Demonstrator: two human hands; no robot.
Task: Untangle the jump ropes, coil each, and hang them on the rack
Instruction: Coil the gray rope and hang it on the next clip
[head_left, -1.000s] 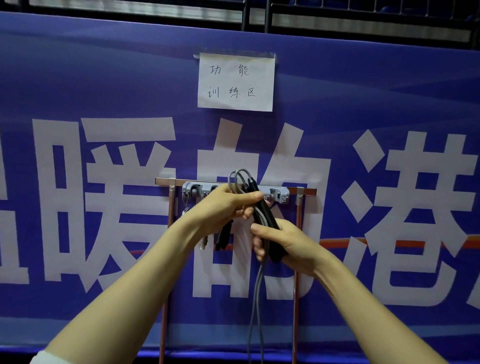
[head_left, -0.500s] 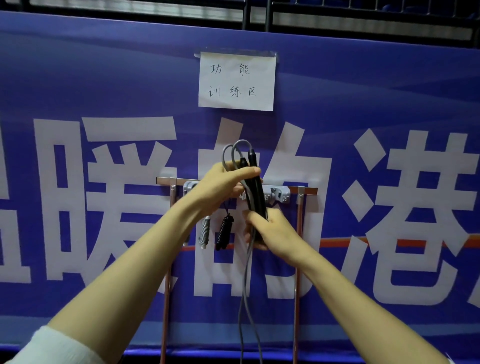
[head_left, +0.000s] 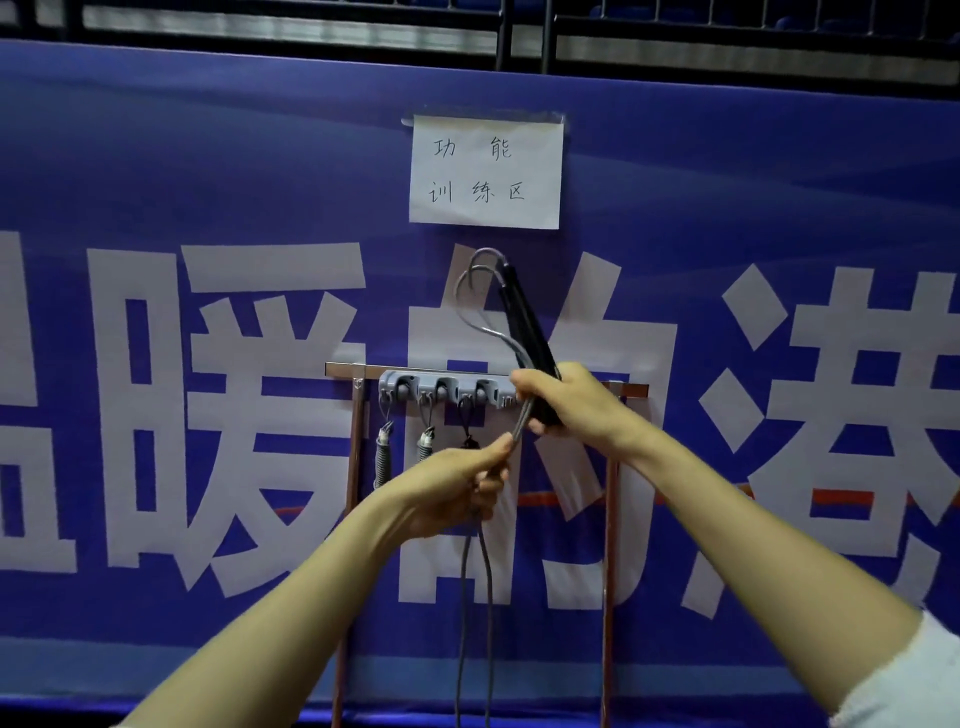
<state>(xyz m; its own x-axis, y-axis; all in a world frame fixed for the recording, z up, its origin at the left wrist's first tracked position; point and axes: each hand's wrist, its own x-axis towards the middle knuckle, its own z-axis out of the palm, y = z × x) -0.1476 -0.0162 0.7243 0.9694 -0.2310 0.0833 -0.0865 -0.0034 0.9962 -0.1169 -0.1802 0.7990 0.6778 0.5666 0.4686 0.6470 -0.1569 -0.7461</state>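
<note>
Grey rack (head_left: 441, 387), three ropes (head_left: 382, 462) hung, right hand (head_left: 566, 400) gripping handles (head_left: 522, 322)

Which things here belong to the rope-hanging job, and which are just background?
Job: grey jump rope, black handles, hook rack, left hand, right hand.
Just there: paper sign, blue banner, metal railing above.

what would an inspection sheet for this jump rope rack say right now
surface: nothing seen
job's things: grey rope with black handles pointing up over the rack; three pieces hang from its hooks
clutter: nothing seen
hands: right hand grips handles and rope; left hand pinches rope below
cables: nothing seen
surroundings: blue banner, paper sign, railing above
</note>
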